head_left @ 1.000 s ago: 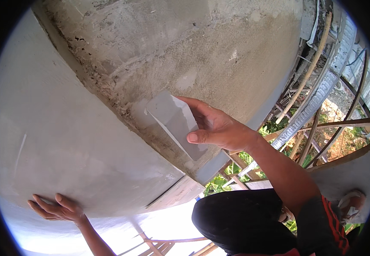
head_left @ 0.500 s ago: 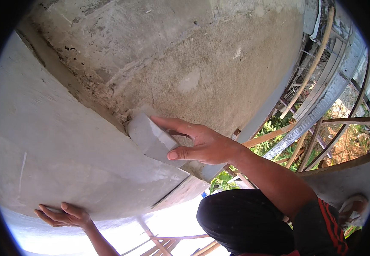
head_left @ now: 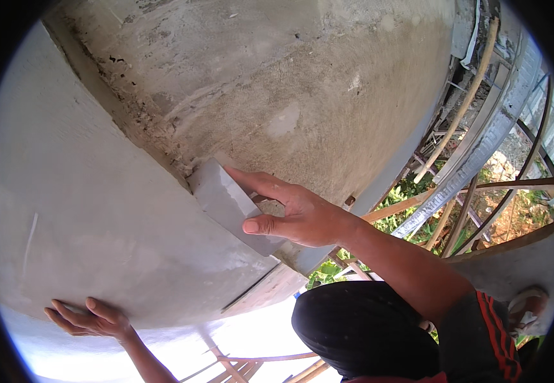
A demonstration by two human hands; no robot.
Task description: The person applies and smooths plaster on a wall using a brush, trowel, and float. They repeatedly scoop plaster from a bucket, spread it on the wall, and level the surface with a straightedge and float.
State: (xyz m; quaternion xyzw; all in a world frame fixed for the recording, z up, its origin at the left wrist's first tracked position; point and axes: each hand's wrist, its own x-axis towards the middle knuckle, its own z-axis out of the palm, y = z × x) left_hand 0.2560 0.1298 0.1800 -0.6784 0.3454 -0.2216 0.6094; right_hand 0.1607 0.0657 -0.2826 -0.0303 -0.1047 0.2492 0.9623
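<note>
My right hand (head_left: 302, 217) holds a flat grey trowel blade (head_left: 226, 204), thumb pressed along its lower edge and fingers (head_left: 258, 182) laid over its back; the blade lies against the wall at the ragged line where the smooth grey plaster (head_left: 92, 191) meets the rough bare render (head_left: 277, 83). My left hand (head_left: 89, 317) rests flat on the smooth plaster near its lower edge, fingers spread, holding nothing; wooden scaffold poles (head_left: 462, 108) stand off to the right.

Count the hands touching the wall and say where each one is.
2. The left hand lies flat on the smooth grey wall at lower left; the right hand presses a flat trowel against the corner, mid-frame.
</note>
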